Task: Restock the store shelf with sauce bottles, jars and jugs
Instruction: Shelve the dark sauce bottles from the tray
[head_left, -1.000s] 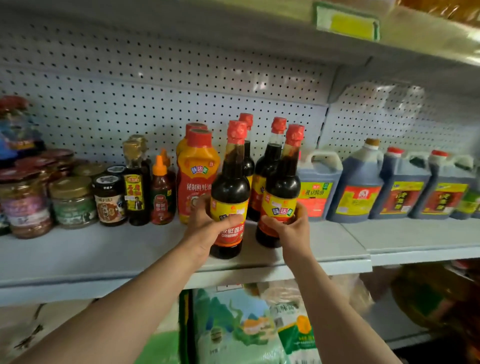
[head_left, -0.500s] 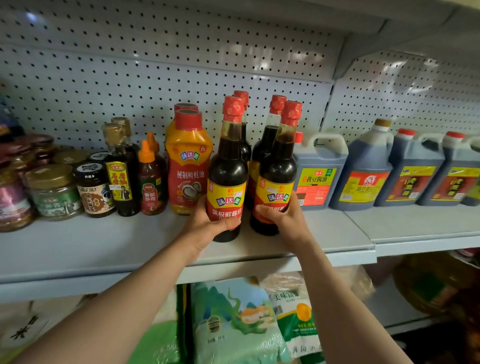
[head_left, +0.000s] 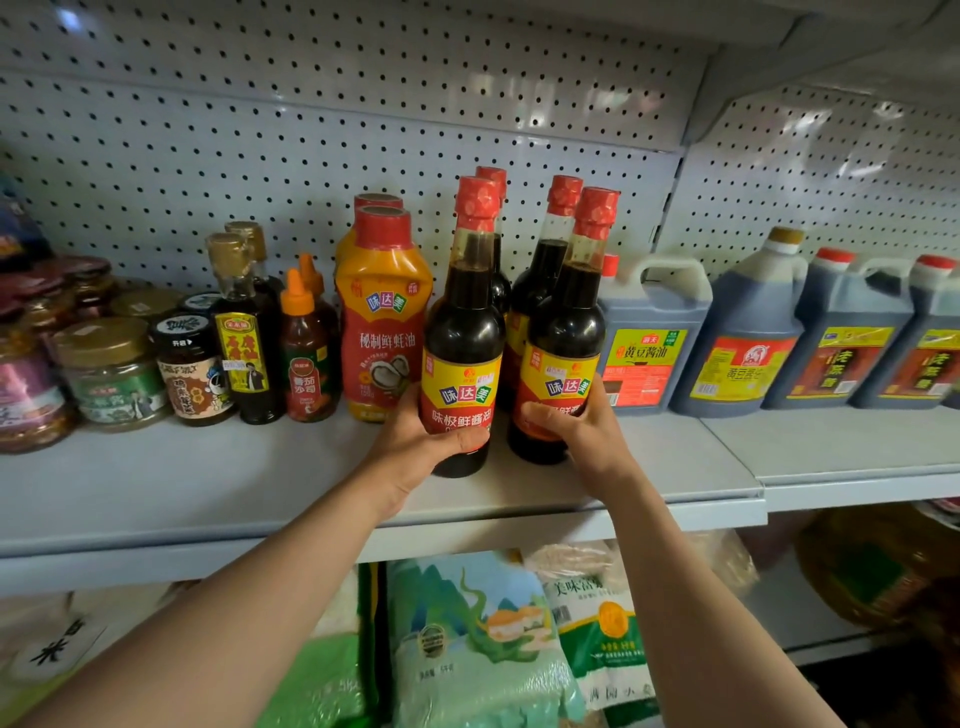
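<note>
While both bottles are standing upright, I'm gripping the left bottle (head_left: 462, 358) in my left hand (head_left: 415, 447), the right bottle (head_left: 563, 364) in my right hand (head_left: 582, 426), and they're going straight back toward their row.

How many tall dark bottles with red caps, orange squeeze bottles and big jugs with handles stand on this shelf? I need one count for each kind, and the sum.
Tall dark bottles with red caps: 4
Orange squeeze bottles: 2
Big jugs with handles: 4 in view
Total: 10
</note>
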